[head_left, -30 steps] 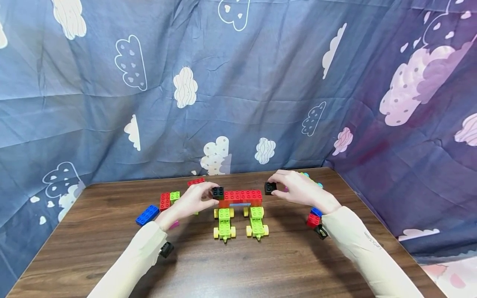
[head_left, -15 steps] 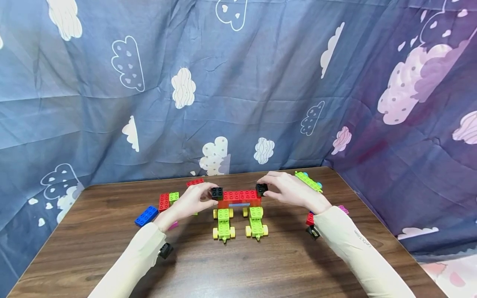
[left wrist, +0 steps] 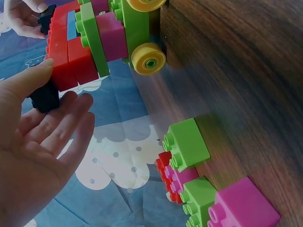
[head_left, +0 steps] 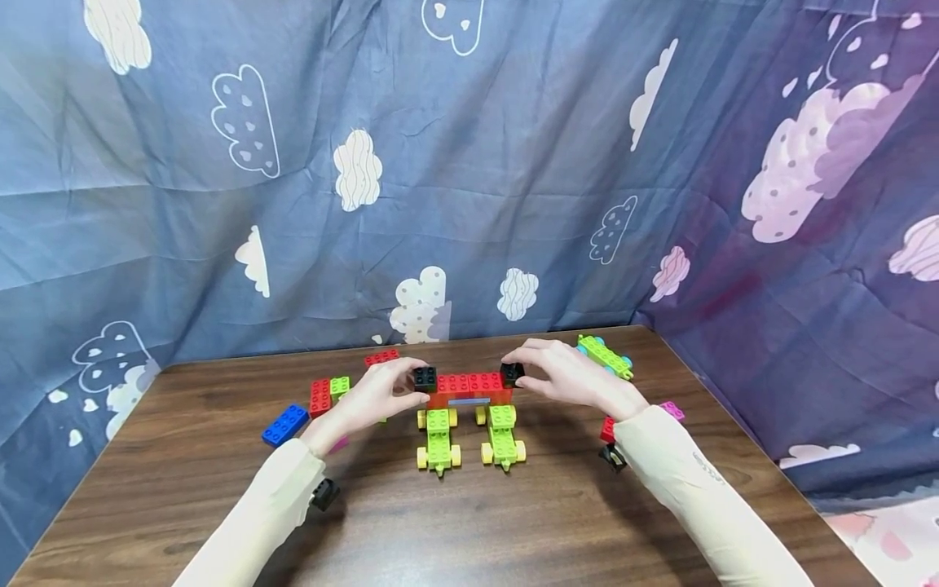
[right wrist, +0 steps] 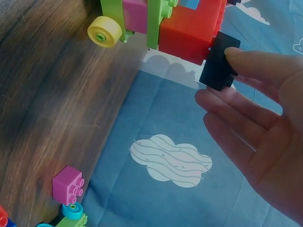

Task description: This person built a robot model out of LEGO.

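My left hand (head_left: 374, 399) pinches a black building brick (head_left: 425, 378) between thumb and fingers, at the left end of a red brick row (head_left: 469, 383). At the row's right end, my right hand (head_left: 561, 375) pinches another black brick (right wrist: 220, 61), which overhangs the red end in the right wrist view. The red row tops a built model with a light blue piece (left wrist: 72, 24), a lime layer and pink bricks (left wrist: 112, 37). Beneath are lime wheeled bases with yellow wheels; two of them, a left base (head_left: 438, 440) and a right base (head_left: 502, 438), extend toward me.
On the wooden table (head_left: 469, 522), a blue brick (head_left: 285, 425), a red brick (head_left: 320, 398) and a lime brick (head_left: 340, 386) lie left. A black piece (head_left: 325, 494) is near my left sleeve. Right are another lime wheeled base (head_left: 605, 357), a pink brick (head_left: 672, 411) and a black piece (head_left: 612, 457).
My right hand has moved left, bringing its black brick from beside the model to the red row's right end. My left hand has stayed at the left end, still pinching its brick.
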Tool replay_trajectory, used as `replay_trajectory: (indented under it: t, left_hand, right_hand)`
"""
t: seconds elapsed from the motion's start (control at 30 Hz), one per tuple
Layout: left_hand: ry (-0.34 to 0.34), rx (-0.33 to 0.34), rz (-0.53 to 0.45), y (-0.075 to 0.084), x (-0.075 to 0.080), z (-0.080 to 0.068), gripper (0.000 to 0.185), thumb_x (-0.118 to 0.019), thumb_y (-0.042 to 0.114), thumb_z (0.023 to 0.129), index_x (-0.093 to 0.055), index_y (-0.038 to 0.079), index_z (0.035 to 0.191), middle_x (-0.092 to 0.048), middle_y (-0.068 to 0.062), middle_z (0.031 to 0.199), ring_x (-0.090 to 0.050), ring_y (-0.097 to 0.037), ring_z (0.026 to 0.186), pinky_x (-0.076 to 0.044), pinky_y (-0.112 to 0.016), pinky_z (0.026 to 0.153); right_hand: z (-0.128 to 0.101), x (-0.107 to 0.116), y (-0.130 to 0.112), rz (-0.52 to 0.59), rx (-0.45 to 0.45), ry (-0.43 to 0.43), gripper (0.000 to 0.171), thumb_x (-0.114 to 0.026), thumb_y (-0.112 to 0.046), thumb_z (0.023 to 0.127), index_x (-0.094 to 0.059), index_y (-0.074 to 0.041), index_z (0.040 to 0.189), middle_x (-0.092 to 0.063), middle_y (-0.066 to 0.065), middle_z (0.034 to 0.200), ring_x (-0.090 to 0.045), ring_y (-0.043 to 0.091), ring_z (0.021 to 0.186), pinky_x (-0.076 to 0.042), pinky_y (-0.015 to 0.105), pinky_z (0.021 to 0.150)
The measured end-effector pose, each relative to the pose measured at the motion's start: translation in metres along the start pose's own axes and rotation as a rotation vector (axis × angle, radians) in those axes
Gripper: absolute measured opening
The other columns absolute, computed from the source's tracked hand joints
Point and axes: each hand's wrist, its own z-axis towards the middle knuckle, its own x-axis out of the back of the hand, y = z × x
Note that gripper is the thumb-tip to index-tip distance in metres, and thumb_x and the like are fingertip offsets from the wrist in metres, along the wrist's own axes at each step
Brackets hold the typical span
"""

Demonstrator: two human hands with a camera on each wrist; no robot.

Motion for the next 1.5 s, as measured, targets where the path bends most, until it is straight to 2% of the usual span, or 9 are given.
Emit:
replay_trajectory:
  t: [0.27, 0.43, 0.77, 0.97, 1.27, 1.5]
  left_hand:
    - [0.027, -0.017, 0.027, 0.0009, -0.0014, 0.0018, 0.038, -0.075, 0.020, 0.089, -0.062, 0.004, 0.121, -0.072, -0.010, 0.104, -0.070, -0.018, 0.088, -0.059, -0.043, 0.078]
    - [0.023, 0.005, 0.020, 0.0005, -0.0024, 0.0017, 0.038, -0.075, 0.019, 0.089, -0.063, 0.005, 0.122, -0.072, -0.010, 0.104, -0.070, -0.018, 0.087, -0.059, -0.044, 0.078]
    - [0.028, 0.020, 0.032, 0.0028, -0.0033, 0.0042, 0.037, -0.075, 0.019, 0.089, -0.063, 0.006, 0.121, -0.072, -0.009, 0.106, -0.069, -0.014, 0.088, -0.058, -0.030, 0.077]
    - [0.038, 0.019, 0.026, 0.0028, -0.0032, 0.0025, 0.035, -0.075, 0.017, 0.089, -0.063, 0.005, 0.119, -0.072, -0.009, 0.104, -0.069, -0.015, 0.086, -0.058, -0.034, 0.076]
    - [0.032, 0.032, 0.007, 0.0038, -0.0041, 0.0018, 0.034, -0.074, 0.017, 0.089, -0.063, 0.004, 0.119, -0.072, -0.011, 0.105, -0.069, -0.019, 0.087, -0.059, -0.040, 0.080]
    - [0.036, 0.030, 0.017, 0.0025, -0.0049, 0.0021, 0.034, -0.074, 0.017, 0.089, -0.063, 0.005, 0.119, -0.072, -0.010, 0.105, -0.069, -0.017, 0.087, -0.059, -0.035, 0.077]
  right_hand:
    - [0.0015, 0.0020, -0.0009, 0.016, 0.007, -0.020, 0.031, -0.069, -0.016, 0.093, -0.068, -0.009, 0.123, -0.070, 0.004, 0.110, -0.067, 0.019, 0.093, -0.055, 0.035, 0.080]
    - [0.0019, 0.0004, -0.0011, 0.012, 0.008, -0.017, 0.030, -0.069, -0.016, 0.093, -0.068, -0.009, 0.122, -0.070, 0.005, 0.109, -0.067, 0.019, 0.092, -0.055, 0.035, 0.079]
    - [0.0018, -0.0002, -0.0002, 0.022, -0.018, -0.023, 0.031, -0.068, -0.017, 0.093, -0.068, -0.010, 0.124, -0.071, 0.006, 0.111, -0.067, 0.019, 0.092, -0.055, 0.035, 0.079]
    - [0.0034, -0.0015, -0.0015, 0.041, -0.033, -0.042, 0.033, -0.068, -0.017, 0.094, -0.068, -0.012, 0.126, -0.071, 0.005, 0.115, -0.067, 0.017, 0.097, -0.055, 0.035, 0.082]
    - [0.0036, -0.0025, -0.0063, 0.056, -0.062, -0.006, 0.035, -0.072, -0.015, 0.090, -0.069, -0.011, 0.124, -0.071, 0.007, 0.113, -0.068, 0.018, 0.096, -0.055, 0.035, 0.080]
    - [0.0021, -0.0065, -0.0077, 0.031, -0.088, 0.010, 0.034, -0.071, -0.016, 0.091, -0.069, -0.011, 0.125, -0.070, 0.006, 0.110, -0.065, 0.018, 0.089, -0.053, 0.032, 0.076]
